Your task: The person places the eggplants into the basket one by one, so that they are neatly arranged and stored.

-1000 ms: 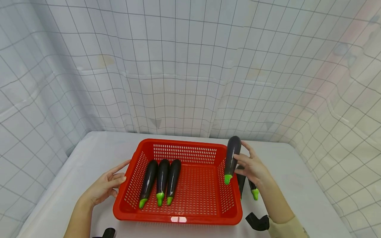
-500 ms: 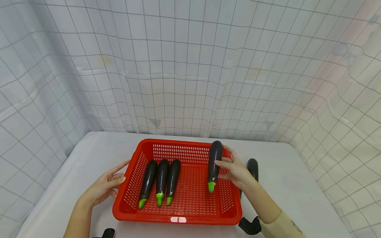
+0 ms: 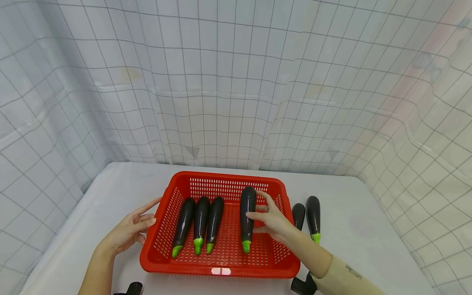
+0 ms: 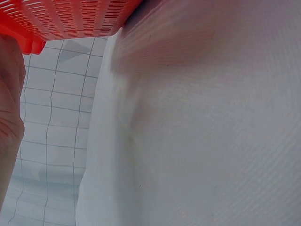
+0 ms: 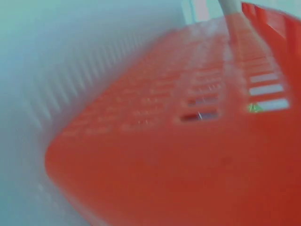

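Observation:
In the head view, an eggplant [image 3: 248,211] with a glossy dark body and a bright green stem is pinched by my right hand [image 3: 271,217]. It is close over the floor of the red basket [image 3: 221,271], right of centre. To its left, three similar eggplants [image 3: 200,223] lie side by side in the basket, stems toward me. My left hand [image 3: 129,230] touches the basket's left side, index finger stretched along the rim. The left wrist view catches part of this hand [image 4: 9,94] near the basket's rim. Blurred basket wall [image 5: 155,174] fills much of the right wrist view.
Right of the basket, two more eggplants, a nearer-in one [image 3: 298,214] and an outer one [image 3: 313,215], lie on the white table [image 3: 365,233], partly behind my right arm. White grid-patterned curtains [image 3: 228,82] stand behind and at both sides. Black wrist devices [image 3: 304,284] show at the bottom.
My right hand has carried the eggplant leftward and down, from over the basket's right rim to inside it. The two eggplants on the table show more now. My left hand stays put.

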A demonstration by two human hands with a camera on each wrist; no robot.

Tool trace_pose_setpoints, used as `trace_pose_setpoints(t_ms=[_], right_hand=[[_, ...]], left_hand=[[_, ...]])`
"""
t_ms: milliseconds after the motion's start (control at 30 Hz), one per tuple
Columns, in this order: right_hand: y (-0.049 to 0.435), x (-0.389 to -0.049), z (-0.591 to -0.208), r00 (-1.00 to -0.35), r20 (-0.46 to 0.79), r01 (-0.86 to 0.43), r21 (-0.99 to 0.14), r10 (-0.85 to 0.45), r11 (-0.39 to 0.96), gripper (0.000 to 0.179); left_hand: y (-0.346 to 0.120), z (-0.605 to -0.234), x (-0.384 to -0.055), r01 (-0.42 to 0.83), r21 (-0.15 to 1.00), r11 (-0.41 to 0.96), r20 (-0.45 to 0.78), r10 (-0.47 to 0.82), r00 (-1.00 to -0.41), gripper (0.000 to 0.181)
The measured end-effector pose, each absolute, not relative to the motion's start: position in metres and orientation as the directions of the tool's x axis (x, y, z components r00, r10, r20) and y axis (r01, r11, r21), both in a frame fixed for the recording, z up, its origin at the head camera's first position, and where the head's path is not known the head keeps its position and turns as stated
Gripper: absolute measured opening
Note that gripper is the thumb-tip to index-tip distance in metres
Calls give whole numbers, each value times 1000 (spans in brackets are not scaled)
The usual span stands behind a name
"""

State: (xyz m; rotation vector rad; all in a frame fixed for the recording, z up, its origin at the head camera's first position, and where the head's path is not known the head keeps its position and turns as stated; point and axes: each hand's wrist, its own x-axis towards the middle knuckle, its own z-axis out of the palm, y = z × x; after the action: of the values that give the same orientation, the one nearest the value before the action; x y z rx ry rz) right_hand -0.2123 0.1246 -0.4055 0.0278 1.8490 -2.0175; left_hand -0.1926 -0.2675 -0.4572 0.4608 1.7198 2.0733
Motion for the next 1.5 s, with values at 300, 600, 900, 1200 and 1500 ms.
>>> trace_pose_setpoints(t_ms=[300,600,900,1200,1500], right_hand=[[106,-209,-417,-922,-300,317,-948,-245,-31,74],[91,-209,-432,-911,-331,350,-936,-247,-35,76],[88,-210,-441,-895,-380,396,-918,-235,-22,76],[87,-209,-449,-867,-426,442,-897,-257,-4,74],[86,-208,-454,-860,-438,444,-895,-263,37,74]], left_hand=[[-268,-457,-193,-104,979,-173,-2,509,-861,54],[-267,-458,-194,-104,979,-175,2,520,-854,54],[-269,-459,-194,-104,979,-174,1,518,-856,54],[-268,-459,-195,-109,973,-205,19,538,-843,54],[-268,-460,-195,-102,973,-205,26,539,-842,54]])
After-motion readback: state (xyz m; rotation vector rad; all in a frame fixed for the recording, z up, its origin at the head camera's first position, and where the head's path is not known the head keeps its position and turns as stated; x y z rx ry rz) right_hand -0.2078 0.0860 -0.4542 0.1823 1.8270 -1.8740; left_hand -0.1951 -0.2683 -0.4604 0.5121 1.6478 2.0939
